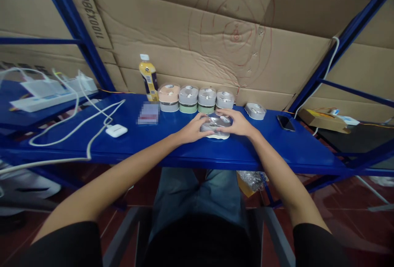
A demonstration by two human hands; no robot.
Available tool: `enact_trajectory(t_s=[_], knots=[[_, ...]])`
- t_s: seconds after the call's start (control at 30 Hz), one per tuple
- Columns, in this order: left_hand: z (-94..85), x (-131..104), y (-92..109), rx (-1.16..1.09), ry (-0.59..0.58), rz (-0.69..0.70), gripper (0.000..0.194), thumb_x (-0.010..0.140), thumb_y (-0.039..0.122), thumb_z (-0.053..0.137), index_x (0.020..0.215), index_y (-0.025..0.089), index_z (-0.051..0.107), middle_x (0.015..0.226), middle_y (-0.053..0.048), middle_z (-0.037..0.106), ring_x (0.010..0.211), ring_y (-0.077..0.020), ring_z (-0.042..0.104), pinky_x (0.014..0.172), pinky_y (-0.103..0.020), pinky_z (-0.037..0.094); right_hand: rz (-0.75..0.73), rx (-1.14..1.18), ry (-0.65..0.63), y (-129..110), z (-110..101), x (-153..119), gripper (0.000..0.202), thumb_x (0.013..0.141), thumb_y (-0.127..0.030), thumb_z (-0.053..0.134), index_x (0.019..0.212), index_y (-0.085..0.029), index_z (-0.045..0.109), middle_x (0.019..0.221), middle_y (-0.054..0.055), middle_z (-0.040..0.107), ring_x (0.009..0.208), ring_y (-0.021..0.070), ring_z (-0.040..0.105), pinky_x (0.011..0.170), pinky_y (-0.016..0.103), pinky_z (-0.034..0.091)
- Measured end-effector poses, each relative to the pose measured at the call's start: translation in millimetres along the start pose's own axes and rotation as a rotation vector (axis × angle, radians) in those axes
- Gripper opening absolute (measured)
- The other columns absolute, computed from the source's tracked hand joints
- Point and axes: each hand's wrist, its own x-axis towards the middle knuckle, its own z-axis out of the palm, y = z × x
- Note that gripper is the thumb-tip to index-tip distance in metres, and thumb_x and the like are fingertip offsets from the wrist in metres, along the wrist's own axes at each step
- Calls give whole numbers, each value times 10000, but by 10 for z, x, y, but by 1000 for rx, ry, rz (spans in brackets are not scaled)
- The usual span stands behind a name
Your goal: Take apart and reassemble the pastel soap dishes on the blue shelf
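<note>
In front of me on the blue table (181, 148), a small plastic box with a clear lid (218, 124) sits between my hands. My left hand (196, 128) grips its left side, thumb towards me and fingers at the far side. From the right, my right hand (237, 123) curls round the opposite side in the same way. A pale edge shows under the box; the fingers cover its sides. Just behind stands a row of stacked small boxes: a pink one (169, 92) at the left, then grey-topped boxes (188, 94), some with green below.
A single grey box (255, 112) and a phone (285, 122) lie to the right. A yellow bottle (149, 79), a blurred-out pack (148, 113), a white case (117, 130) and a looping white cable (89, 144) are at left. Cardboard (172, 33) walls the back.
</note>
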Motion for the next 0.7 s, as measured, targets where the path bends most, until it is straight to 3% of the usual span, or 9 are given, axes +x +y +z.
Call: enact_trajectory(t_s=[0.2, 0.27, 0.4, 0.7], knots=[[60, 5, -97, -107, 77, -87, 1178, 695, 633, 989, 1610, 169, 409, 1541, -255, 605, 1458, -479, 597, 1217, -653, 496, 23, -12, -37, -29, 70, 180, 809, 769, -600, 924, 1471, -242, 739, 1482, 127, 747, 1315, 352, 738, 1156, 526, 572], [77, 12, -110, -152, 86, -97, 1297, 667, 610, 1007, 1669, 164, 315, 1538, -271, 611, 1444, -481, 615, 1207, -657, 498, 14, -49, -69, -24, 84, 196, 792, 761, -578, 931, 1456, -247, 749, 1443, 124, 764, 1286, 350, 747, 1140, 528, 577], [91, 14, -107, -153, 78, -70, 1334, 667, 590, 1003, 1701, 171, 271, 1563, -266, 603, 1470, -481, 596, 1226, -660, 474, -6, -121, -122, 6, 144, 194, 776, 761, -585, 926, 1430, -225, 766, 1367, 140, 788, 1258, 359, 743, 1131, 552, 568], [57, 5, -84, -89, 19, -86, 1239, 679, 591, 982, 1656, 146, 363, 1688, -288, 480, 1558, -494, 505, 1280, -647, 425, -7, -133, -119, 93, 288, 83, 836, 827, -687, 868, 1517, -245, 698, 1372, 145, 739, 1277, 371, 714, 1144, 585, 559]])
